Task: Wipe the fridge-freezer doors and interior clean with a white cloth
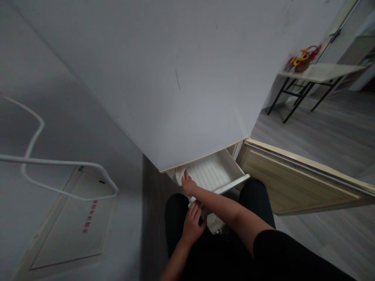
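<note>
A white drawer (211,171) with a ribbed bottom is pulled out below a tall white cabinet that looks like a fridge. My right hand (188,185) reaches across to the drawer's left side, its fingers pressing a white cloth (179,175) against that side. Part of the cloth is hidden by the hand and the cabinet edge. Nearer to me, my left hand (194,223) grips the left end of the drawer front, fingers laid over it and thumb apart below. My knees stand either side of the drawer.
The cabinet door (295,177) stands open on the right, near my knee. A white cable (58,160) loops in front of the left wall, by a panel (73,222) with red writing. Farther right, a table (322,73) bears a basket of flowers (303,60).
</note>
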`<move>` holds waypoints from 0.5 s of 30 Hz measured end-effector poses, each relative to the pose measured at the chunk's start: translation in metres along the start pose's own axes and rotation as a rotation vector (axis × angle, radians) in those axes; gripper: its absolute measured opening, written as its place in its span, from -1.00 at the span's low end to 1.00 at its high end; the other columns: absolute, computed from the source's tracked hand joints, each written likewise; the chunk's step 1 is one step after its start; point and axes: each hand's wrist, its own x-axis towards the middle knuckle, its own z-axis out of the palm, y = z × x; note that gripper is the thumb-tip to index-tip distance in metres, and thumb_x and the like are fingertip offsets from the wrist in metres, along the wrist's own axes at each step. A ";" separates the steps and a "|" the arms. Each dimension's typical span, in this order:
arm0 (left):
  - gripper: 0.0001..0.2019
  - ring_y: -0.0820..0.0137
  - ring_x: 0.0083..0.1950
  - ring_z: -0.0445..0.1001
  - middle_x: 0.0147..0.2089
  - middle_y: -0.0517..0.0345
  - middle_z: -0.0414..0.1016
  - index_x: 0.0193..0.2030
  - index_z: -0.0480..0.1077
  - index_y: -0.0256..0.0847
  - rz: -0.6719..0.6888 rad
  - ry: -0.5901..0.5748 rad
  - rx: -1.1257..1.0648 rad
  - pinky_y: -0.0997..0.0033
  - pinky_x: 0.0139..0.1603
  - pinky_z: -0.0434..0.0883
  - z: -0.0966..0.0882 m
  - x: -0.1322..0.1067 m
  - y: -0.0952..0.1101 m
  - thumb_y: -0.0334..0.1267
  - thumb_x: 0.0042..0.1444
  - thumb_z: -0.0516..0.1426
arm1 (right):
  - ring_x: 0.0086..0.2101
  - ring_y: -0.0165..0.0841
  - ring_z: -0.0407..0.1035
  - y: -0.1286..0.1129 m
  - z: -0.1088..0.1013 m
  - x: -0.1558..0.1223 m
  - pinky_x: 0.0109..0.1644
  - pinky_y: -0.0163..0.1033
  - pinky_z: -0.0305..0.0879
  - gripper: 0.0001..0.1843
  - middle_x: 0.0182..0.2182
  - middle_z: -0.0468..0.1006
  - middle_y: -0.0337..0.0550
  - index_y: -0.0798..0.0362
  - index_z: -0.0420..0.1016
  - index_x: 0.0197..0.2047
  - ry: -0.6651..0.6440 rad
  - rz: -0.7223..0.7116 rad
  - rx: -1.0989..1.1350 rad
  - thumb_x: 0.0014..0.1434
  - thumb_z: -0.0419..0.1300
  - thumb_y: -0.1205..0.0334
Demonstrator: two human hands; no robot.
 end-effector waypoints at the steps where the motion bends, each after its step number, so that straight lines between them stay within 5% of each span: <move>1: -0.63 0.08 0.46 0.28 0.38 -0.13 0.38 0.23 0.39 -0.15 -0.035 0.081 -0.016 -0.12 0.42 0.35 0.000 -0.013 -0.001 -0.24 0.32 0.04 | 0.30 0.00 0.24 -0.004 0.003 -0.004 0.35 0.24 0.22 -0.53 0.35 0.29 0.15 0.14 0.39 0.30 0.024 0.037 -0.009 0.38 0.20 0.18; 4: -0.62 0.08 0.46 0.27 0.36 -0.13 0.38 0.27 0.29 -0.12 -0.085 0.248 -0.052 -0.16 0.40 0.37 -0.013 -0.044 -0.003 -0.27 0.34 0.04 | 0.41 0.15 0.04 -0.013 0.017 -0.027 0.44 0.30 0.02 -0.53 0.43 0.13 0.29 0.23 0.46 0.27 0.058 0.117 -0.060 0.33 0.12 0.35; 7: -0.60 0.09 0.40 0.35 0.27 -0.10 0.43 0.29 0.22 -0.05 -0.064 0.311 -0.066 -0.17 0.35 0.41 -0.035 -0.050 -0.001 -0.26 0.34 0.07 | 0.43 0.22 -0.04 -0.013 0.035 -0.069 0.50 0.27 -0.10 -0.50 0.42 0.17 0.30 0.31 0.53 0.22 0.028 -0.001 -0.109 0.29 0.14 0.26; 11: -0.62 0.09 0.38 0.36 0.29 -0.18 0.37 0.28 0.18 -0.10 -0.118 0.409 -0.140 -0.17 0.37 0.38 -0.053 -0.017 0.002 -0.21 0.36 0.06 | 0.50 -0.04 -0.21 0.012 0.054 -0.133 0.56 0.16 -0.25 -0.33 0.50 0.06 0.03 0.13 0.19 0.50 0.154 -0.185 -0.074 0.36 0.01 0.19; 15: -0.63 0.15 0.46 0.27 0.36 -0.18 0.33 0.28 0.19 -0.14 -0.080 0.311 -0.204 -0.05 0.43 0.32 -0.047 0.039 0.003 -0.17 0.39 0.04 | 0.51 -0.10 -0.30 0.069 0.050 -0.186 0.56 0.18 -0.27 -0.23 0.54 -0.07 -0.08 0.01 -0.02 0.58 0.248 -0.001 -0.135 0.34 -0.01 0.21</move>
